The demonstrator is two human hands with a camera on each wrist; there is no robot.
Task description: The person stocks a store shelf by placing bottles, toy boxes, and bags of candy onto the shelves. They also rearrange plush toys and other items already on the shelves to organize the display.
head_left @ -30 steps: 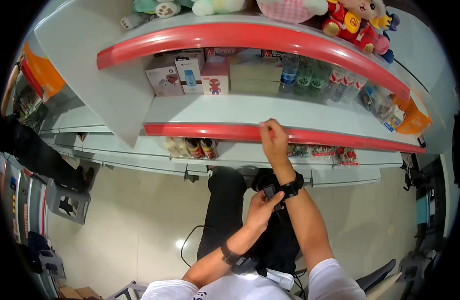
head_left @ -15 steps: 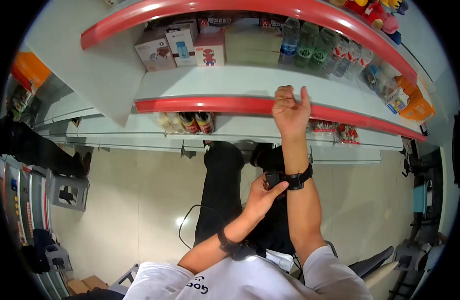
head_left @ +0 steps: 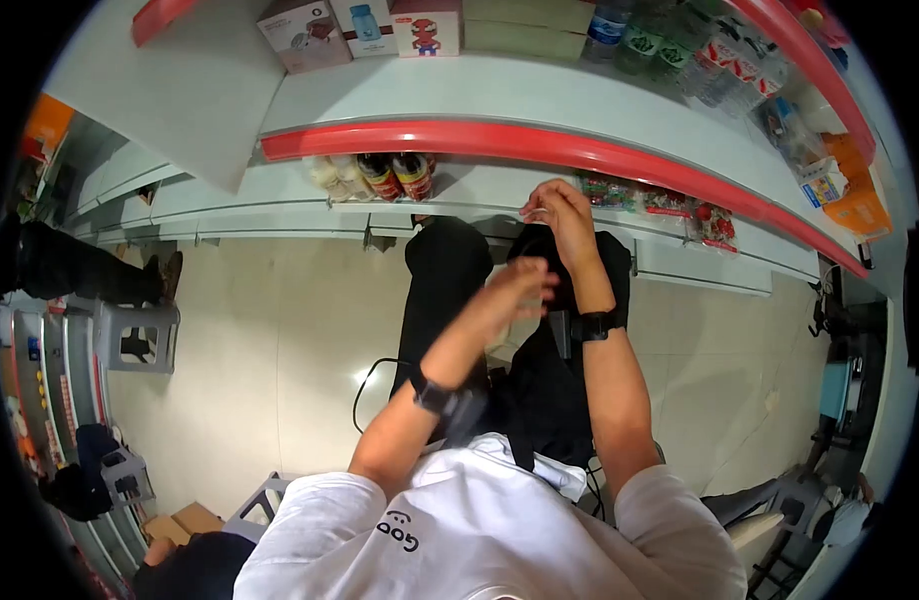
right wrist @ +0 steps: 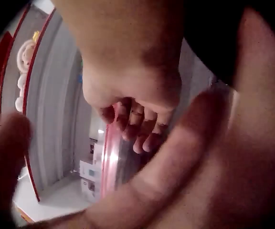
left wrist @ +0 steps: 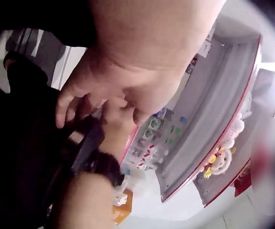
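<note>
Head view: left hand [head_left: 525, 283], fingers loose, has left the wrist strap [head_left: 592, 325]; right hand [head_left: 558, 215], curled with its contents unclear, has dropped below the red shelf edge [head_left: 500, 140].

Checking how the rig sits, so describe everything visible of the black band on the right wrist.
The black wrist band is a dark, matte strap wrapped snugly round the right forearm just behind the right hand, which is raised toward the red-edged shelf. A thicker black block sits on its inner side. The left hand, blurred, hovers close beside it; whether they touch cannot be told.
</note>
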